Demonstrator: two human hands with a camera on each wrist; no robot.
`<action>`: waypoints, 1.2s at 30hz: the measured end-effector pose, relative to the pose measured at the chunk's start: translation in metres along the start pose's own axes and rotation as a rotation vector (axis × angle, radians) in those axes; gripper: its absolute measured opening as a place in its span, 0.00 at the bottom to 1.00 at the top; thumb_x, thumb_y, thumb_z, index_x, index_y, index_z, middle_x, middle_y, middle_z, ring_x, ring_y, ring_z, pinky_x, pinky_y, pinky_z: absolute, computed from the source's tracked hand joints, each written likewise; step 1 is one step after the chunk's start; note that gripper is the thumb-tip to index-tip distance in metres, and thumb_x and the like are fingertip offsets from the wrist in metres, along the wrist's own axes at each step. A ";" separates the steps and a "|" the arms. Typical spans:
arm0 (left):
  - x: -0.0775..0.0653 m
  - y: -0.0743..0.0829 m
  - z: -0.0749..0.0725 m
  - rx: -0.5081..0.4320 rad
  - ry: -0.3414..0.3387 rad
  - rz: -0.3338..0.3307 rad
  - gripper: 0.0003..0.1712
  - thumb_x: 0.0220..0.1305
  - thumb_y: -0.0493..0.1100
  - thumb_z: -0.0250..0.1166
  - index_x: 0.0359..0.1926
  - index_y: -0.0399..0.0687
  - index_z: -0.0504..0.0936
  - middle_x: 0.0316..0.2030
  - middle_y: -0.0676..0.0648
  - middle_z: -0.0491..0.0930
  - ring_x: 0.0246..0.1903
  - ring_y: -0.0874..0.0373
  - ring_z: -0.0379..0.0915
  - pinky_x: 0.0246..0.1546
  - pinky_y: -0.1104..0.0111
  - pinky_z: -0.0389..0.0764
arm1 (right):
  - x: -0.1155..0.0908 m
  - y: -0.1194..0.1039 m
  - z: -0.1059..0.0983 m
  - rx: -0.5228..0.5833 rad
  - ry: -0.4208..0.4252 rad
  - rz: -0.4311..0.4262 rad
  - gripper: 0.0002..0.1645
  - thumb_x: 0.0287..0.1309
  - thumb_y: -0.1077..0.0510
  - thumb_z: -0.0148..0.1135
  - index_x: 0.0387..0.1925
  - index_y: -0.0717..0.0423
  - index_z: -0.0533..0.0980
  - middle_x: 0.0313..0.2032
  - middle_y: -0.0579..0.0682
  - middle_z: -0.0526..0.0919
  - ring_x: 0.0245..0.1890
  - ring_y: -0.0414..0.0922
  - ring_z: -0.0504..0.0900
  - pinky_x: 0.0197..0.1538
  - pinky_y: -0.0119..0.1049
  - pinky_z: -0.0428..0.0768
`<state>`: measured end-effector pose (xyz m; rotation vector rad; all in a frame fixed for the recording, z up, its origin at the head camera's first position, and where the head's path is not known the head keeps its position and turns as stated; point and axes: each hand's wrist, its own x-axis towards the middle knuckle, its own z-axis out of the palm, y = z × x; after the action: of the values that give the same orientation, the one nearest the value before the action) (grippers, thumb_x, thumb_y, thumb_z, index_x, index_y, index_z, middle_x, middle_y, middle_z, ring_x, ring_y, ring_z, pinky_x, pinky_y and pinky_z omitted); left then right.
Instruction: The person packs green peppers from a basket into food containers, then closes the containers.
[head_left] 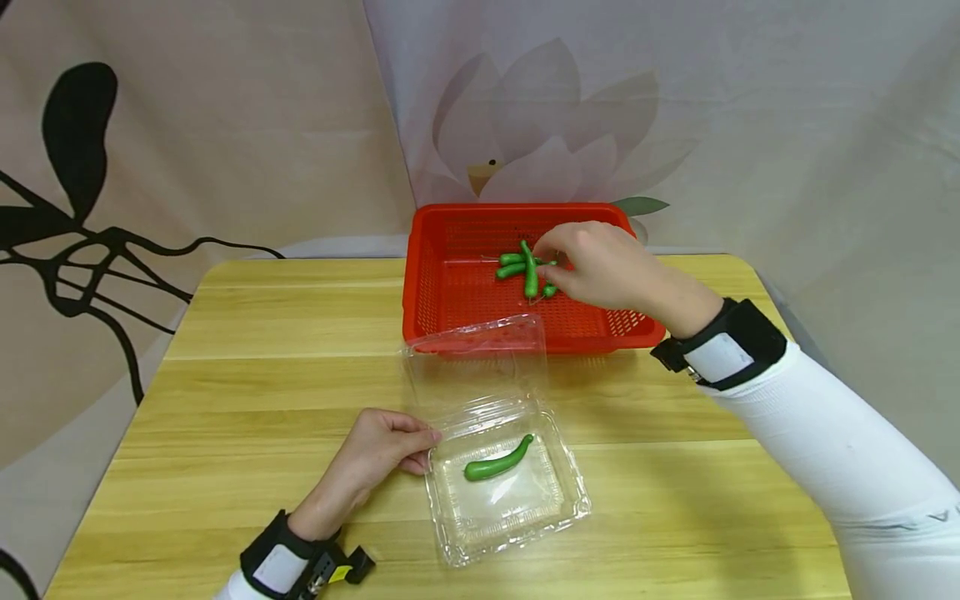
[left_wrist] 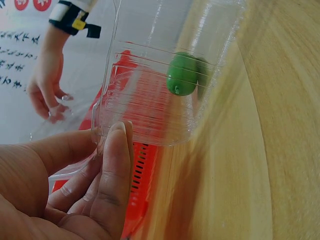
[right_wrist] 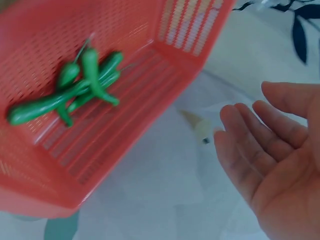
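My left hand point(head_left: 381, 450) pinches the left edge of a clear plastic clamshell box point(head_left: 572, 479), whose lid stands raised at the back. One green chili pepper point(head_left: 498, 465) lies in the box's base. In the left wrist view, thumb and fingers meet on the thin plastic rim, and the pepper point(left_wrist: 181, 75) shows through the wall. My right hand point(head_left: 603, 265) hovers over a red plastic basket point(head_left: 429, 292), beside several green chili peppers point(head_left: 530, 275) in it. The right wrist view shows the right hand point(right_wrist: 272, 150) with fingers slightly bent, thumb apart, nothing held.
The box's lid point(head_left: 480, 375) leans toward the basket's front rim. Both stand on a light wooden table point(head_left: 285, 375). Behind the table hangs a pale cloth point(head_left: 285, 125) with a printed flower and dark branches.
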<state>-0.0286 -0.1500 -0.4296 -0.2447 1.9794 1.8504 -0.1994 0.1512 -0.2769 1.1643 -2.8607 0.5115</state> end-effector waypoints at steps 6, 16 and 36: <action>-0.001 0.001 0.002 -0.010 -0.006 0.003 0.12 0.67 0.33 0.72 0.43 0.23 0.87 0.30 0.38 0.87 0.22 0.57 0.83 0.29 0.63 0.90 | 0.020 0.027 -0.002 -0.041 -0.073 0.106 0.13 0.70 0.59 0.65 0.51 0.61 0.85 0.47 0.55 0.88 0.42 0.53 0.83 0.48 0.50 0.83; -0.001 0.000 0.005 -0.014 -0.015 0.011 0.12 0.66 0.33 0.72 0.43 0.23 0.86 0.29 0.38 0.87 0.22 0.57 0.83 0.29 0.63 0.90 | 0.040 0.066 0.004 -0.067 -0.186 0.237 0.16 0.70 0.58 0.62 0.53 0.64 0.83 0.48 0.60 0.87 0.46 0.56 0.83 0.55 0.53 0.82; -0.002 0.002 0.006 -0.002 -0.011 0.012 0.12 0.66 0.33 0.72 0.43 0.23 0.87 0.29 0.37 0.87 0.22 0.57 0.83 0.29 0.63 0.90 | 0.053 0.103 0.052 -0.081 -0.425 0.383 0.31 0.58 0.58 0.77 0.60 0.68 0.80 0.52 0.64 0.85 0.48 0.57 0.82 0.60 0.53 0.83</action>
<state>-0.0269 -0.1437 -0.4274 -0.2234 1.9763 1.8570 -0.3019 0.1683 -0.3497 0.7891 -3.4566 0.1565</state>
